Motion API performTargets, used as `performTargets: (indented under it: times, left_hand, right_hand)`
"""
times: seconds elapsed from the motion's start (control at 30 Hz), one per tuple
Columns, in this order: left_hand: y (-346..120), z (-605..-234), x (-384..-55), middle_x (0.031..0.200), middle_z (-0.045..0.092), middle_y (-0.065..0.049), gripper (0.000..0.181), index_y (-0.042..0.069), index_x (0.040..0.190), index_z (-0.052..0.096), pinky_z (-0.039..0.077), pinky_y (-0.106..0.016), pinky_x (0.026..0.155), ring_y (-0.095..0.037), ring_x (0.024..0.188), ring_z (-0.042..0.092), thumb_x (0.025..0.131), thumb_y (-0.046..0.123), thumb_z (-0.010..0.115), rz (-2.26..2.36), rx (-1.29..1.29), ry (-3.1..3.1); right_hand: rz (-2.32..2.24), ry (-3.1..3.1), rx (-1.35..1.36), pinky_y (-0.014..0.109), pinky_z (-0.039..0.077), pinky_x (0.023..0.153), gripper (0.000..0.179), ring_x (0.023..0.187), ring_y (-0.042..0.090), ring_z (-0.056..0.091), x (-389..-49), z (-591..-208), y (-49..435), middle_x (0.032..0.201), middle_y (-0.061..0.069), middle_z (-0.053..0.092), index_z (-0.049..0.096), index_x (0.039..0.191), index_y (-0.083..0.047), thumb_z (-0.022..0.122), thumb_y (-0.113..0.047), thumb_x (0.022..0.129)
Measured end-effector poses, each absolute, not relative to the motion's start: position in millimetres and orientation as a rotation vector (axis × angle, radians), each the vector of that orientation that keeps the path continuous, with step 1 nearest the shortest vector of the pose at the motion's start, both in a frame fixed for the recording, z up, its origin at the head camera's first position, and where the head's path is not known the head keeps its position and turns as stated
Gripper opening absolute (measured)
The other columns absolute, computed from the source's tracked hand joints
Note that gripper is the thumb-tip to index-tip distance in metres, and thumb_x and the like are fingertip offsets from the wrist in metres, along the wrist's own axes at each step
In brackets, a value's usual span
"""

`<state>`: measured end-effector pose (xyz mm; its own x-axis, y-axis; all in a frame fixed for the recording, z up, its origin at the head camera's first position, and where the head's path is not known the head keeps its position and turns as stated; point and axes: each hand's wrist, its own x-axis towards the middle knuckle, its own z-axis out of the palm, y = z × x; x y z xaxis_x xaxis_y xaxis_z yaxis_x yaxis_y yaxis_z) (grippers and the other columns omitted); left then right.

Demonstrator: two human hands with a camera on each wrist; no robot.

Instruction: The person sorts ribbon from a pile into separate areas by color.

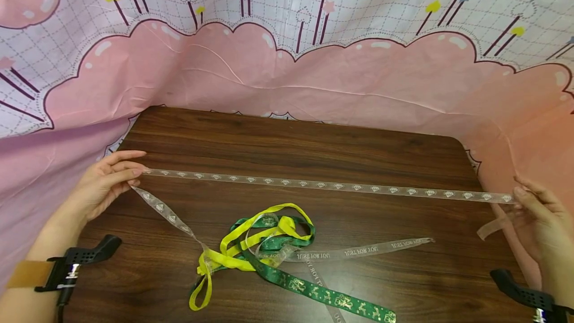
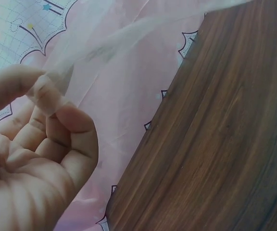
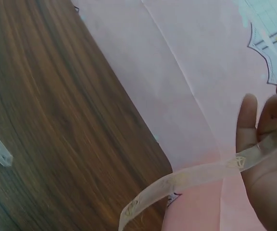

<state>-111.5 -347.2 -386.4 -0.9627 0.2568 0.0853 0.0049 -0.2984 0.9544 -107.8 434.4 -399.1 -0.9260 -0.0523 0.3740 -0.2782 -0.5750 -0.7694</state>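
A sheer ribbon with white diamond prints (image 1: 303, 184) is stretched nearly straight across the table between both hands. At the left, my left hand (image 1: 109, 181) pinches it between thumb and fingertips; from there a slack length slants down to the pile. Past the table's right edge, my right hand (image 1: 540, 213) pinches the other end, and a short tail (image 3: 191, 177) hangs below its palm. Below the taut stretch lies a tangle of yellow ribbon (image 1: 228, 261), green ribbon with gold prints (image 1: 309, 289) and sheer ribbon lettered JUST FOR YOU (image 1: 358, 251).
The dark wooden table (image 1: 215, 136) has rounded corners. A pink and white patterned cloth (image 1: 287, 71) hangs behind it and at both sides. Each wrist wears a black camera mount (image 1: 91, 250) on a strap.
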Motion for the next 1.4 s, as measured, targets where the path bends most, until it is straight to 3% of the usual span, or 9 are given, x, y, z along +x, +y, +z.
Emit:
performTargets:
  times: [0.33, 0.57, 0.7, 0.9, 1.07, 1.23, 1.4]
  left_hand:
    - [-354.5, -386.2, -114.4, 0.097, 0.07, -0.007, 0.042, 0.004, 0.125, 0.053, 0.054, -0.021, 0.067, -0.012, 0.08, 0.065, 0.092, -0.016, 0.036, 2.435, 0.299, 1.756]
    - [-358.0, -387.4, -127.0, 0.091, 0.068, -0.005, 0.037, 0.005, 0.124, 0.052, 0.052, -0.021, 0.065, -0.012, 0.073, 0.061, 0.094, -0.011, 0.039, 2.483, 0.204, 1.723]
    - [-363.9, -390.4, -140.5, 0.088, 0.066, -0.004, 0.034, 0.007, 0.122, 0.052, 0.052, -0.022, 0.064, -0.01, 0.069, 0.058, 0.094, -0.009, 0.041, 2.494, 0.115, 1.704]
    - [-370.2, -393.5, -162.2, 0.087, 0.06, 0.003, 0.029, 0.014, 0.117, 0.049, 0.05, -0.019, 0.062, -0.007, 0.066, 0.055, 0.092, 0.001, 0.054, 2.372, -0.154, 1.9]
    - [-367.9, -400.1, -183.7, 0.083, 0.06, 0.007, 0.025, 0.016, 0.109, 0.052, 0.049, -0.016, 0.058, -0.004, 0.062, 0.055, 0.089, 0.004, 0.06, 2.308, -0.268, 2.014]
    - [-359.1, -410.8, -203.9, 0.076, 0.061, 0.012, 0.025, 0.017, 0.104, 0.049, 0.048, -0.014, 0.055, -0.002, 0.058, 0.055, 0.087, 0.007, 0.064, 2.201, -0.327, 2.128]
    - [-355.1, -423.9, -212.1, 0.072, 0.065, 0.015, 0.026, 0.02, 0.103, 0.046, 0.046, -0.013, 0.054, -0.001, 0.058, 0.055, 0.087, 0.009, 0.064, 2.149, -0.372, 2.192]
  right_hand:
    - [2.595, -1.275, 0.411, 0.031, 0.055, 0.078, 0.044, 0.065, 0.023, 0.064, -108.1, -408.8, 463.5, 0.074, 0.018, 0.067, 0.049, 0.126, 0.01, 0.018, 0.015, 0.095]
    - [2.61, -1.466, 0.445, 0.029, 0.054, 0.081, 0.046, 0.072, 0.023, 0.067, -112.8, -413.5, 474.0, 0.081, 0.016, 0.069, 0.044, 0.133, 0.008, 0.019, 0.016, 0.095]
    - [2.578, -1.705, 0.515, 0.023, 0.051, 0.086, 0.049, 0.084, 0.02, 0.067, -118.5, -409.8, 474.0, 0.091, 0.01, 0.069, 0.037, 0.139, 0.004, 0.019, 0.015, 0.095]
    - [2.522, -2.011, 0.524, 0.018, 0.049, 0.087, 0.052, 0.094, 0.014, 0.065, -131.8, -405.3, 473.3, 0.103, 0.003, 0.065, 0.033, 0.143, -0.003, 0.022, 0.015, 0.095]
    - [2.447, -2.151, 0.374, 0.014, 0.048, 0.083, 0.047, 0.091, 0.009, 0.063, -145.4, -406.2, 464.9, 0.098, -0.002, 0.061, 0.042, 0.138, -0.008, 0.032, 0.011, 0.096]
    - [2.525, -2.073, 0.194, 0.015, 0.05, 0.08, 0.038, 0.083, 0.008, 0.065, -160.6, -414.2, 458.4, 0.094, -0.004, 0.065, 0.06, 0.12, -0.012, 0.04, 0.008, 0.095]
    - [2.455, -2.172, -0.012, 0.011, 0.05, 0.077, 0.034, 0.085, 0.002, 0.063, -167.5, -422.2, 456.7, 0.103, -0.012, 0.055, 0.061, 0.116, -0.02, 0.046, 0.002, 0.095]
